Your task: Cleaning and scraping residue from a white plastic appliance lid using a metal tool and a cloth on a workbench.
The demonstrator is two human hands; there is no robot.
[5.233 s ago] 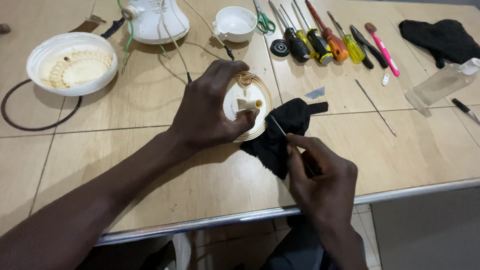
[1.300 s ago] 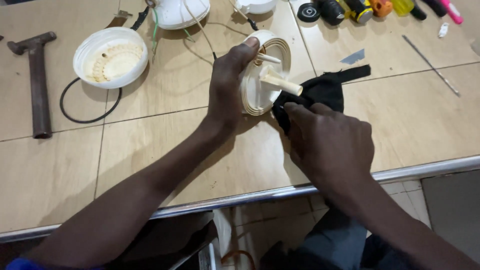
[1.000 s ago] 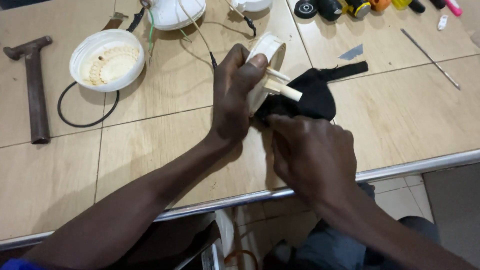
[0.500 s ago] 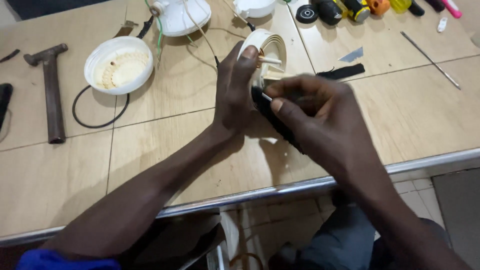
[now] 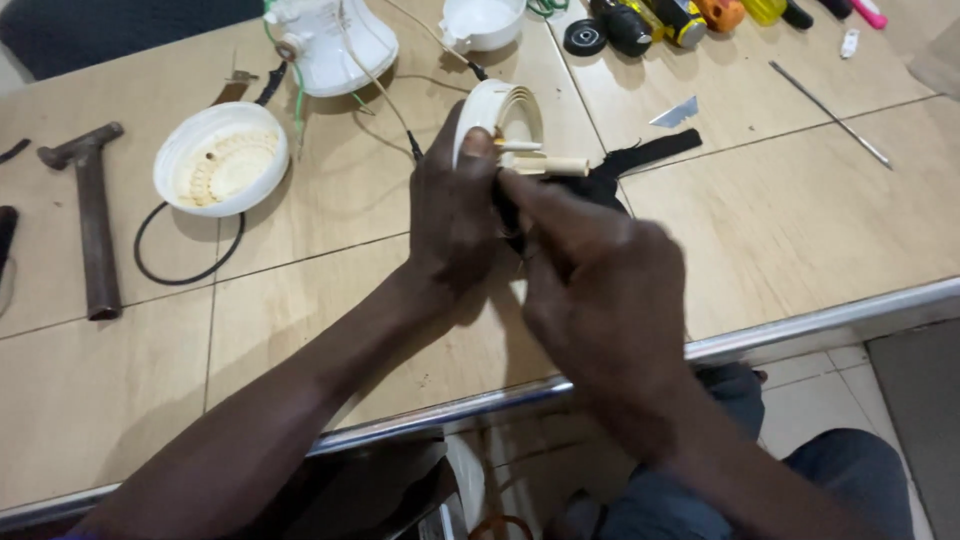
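My left hand (image 5: pixel 455 215) grips a round cream plastic part (image 5: pixel 505 115) with stepped rings and a short shaft sticking out to the right. It holds the part tilted up off the table. My right hand (image 5: pixel 600 280) is pressed against the part's lower side, with a black cloth (image 5: pixel 640 165) bunched under its fingers. One end of the cloth trails to the right over the wooden table (image 5: pixel 780 230). What the right fingertips pinch is hidden behind the hand.
A white round cover (image 5: pixel 220 160) lies at the left inside a black rubber ring (image 5: pixel 185 270). A hammer (image 5: pixel 90 215) lies farther left. A white appliance body (image 5: pixel 330 40) with wires and a white cup (image 5: pixel 485 20) stand at the back. Screwdrivers (image 5: pixel 680 15), a blade (image 5: pixel 678 113) and a thin rod (image 5: pixel 830 100) lie at the right.
My left hand has lifted the cream part from flat to tilted. My right hand has picked up the black cloth and brought it against the part.
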